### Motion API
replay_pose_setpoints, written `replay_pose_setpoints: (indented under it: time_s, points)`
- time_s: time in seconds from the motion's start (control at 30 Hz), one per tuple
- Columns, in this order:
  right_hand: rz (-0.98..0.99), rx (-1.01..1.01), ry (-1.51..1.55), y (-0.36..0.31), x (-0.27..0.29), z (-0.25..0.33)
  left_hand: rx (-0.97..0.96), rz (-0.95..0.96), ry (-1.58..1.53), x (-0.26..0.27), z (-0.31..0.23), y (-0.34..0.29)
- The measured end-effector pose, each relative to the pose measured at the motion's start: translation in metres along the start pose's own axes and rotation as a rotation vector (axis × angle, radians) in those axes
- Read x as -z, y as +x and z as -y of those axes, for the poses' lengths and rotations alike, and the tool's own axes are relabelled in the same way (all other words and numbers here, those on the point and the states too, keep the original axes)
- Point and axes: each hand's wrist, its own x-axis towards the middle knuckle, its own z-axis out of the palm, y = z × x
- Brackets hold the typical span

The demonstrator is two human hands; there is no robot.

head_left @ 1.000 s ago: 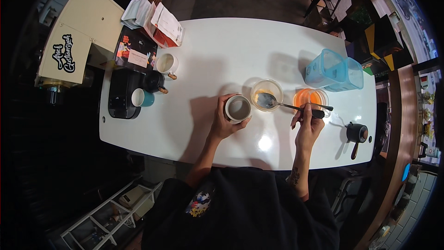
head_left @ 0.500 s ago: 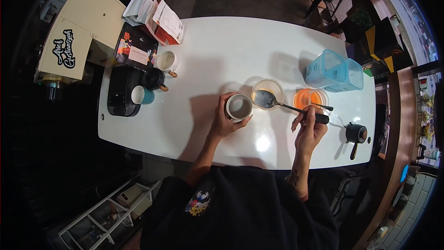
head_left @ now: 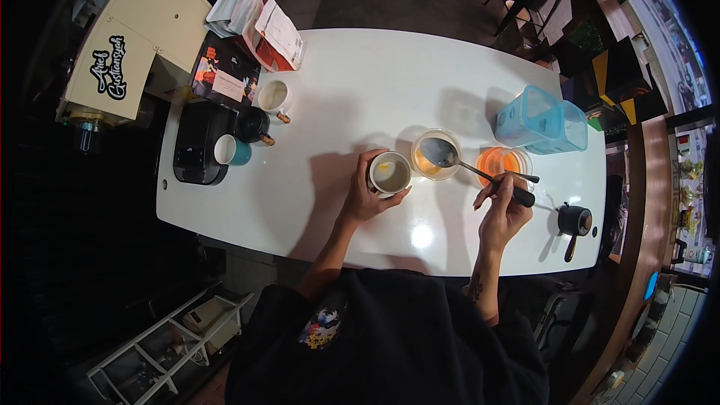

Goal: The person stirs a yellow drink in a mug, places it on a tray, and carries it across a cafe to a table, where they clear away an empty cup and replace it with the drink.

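My left hand (head_left: 366, 192) is wrapped around a pale cup (head_left: 390, 172), with its mouth facing up and a small yellow patch inside. In my right hand (head_left: 504, 214) is the black handle of a large spoon (head_left: 439, 152). The spoon's dark bowl is over a round clear container (head_left: 430, 174) just right of the cup, with something orange-yellow in it. Close beyond my right hand stands a second clear container (head_left: 501, 157) with orange contents, partly hidden by the spoon handle and my fingers. A thin dark handle sticks out of it.
Two blue translucent containers (head_left: 529, 120) stand at the right back of the white table (head_left: 360, 75). A small black pot with a handle (head_left: 574, 220) sits near the right edge. At left are a white mug (head_left: 274, 97), a black mug (head_left: 252, 126), a teal cup (head_left: 232, 150) and a black tray-like device (head_left: 201, 146).
A yellow patch now shows inside the cup, where only grey showed before. The spoon's bowl has shifted slightly right and up. Both hands keep their holds.
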Motion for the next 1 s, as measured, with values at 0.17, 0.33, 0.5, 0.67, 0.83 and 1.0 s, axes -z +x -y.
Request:
replay_pose_setpoints:
  time_s: [0.17,0.33,0.5,0.67,0.83,1.0]
  points:
    - [0.037,-0.196,-0.008,-0.001,-0.003,-0.025,-0.001,0.012,0.01,0.003,0.0,-0.001]
    - [0.133,-0.293,0.069,0.0,-0.004,-0.043,-0.038,0.031,0.1,0.003,-0.005,0.002]
    - [0.29,-0.375,-0.111,-0.008,0.031,-0.015,0.027,0.159,0.123,0.0,-0.014,-0.009]
    - [0.183,-0.152,-0.563,-0.015,0.133,0.009,-0.039,0.257,0.126,-0.021,-0.018,-0.023]
    - [-0.409,0.171,-1.209,-0.014,0.229,0.02,-0.04,0.435,0.083,-0.062,-0.033,-0.032]
    - [-0.331,-0.249,-1.292,-0.011,0.271,-0.005,-0.01,0.648,0.216,-0.102,-0.049,-0.023]
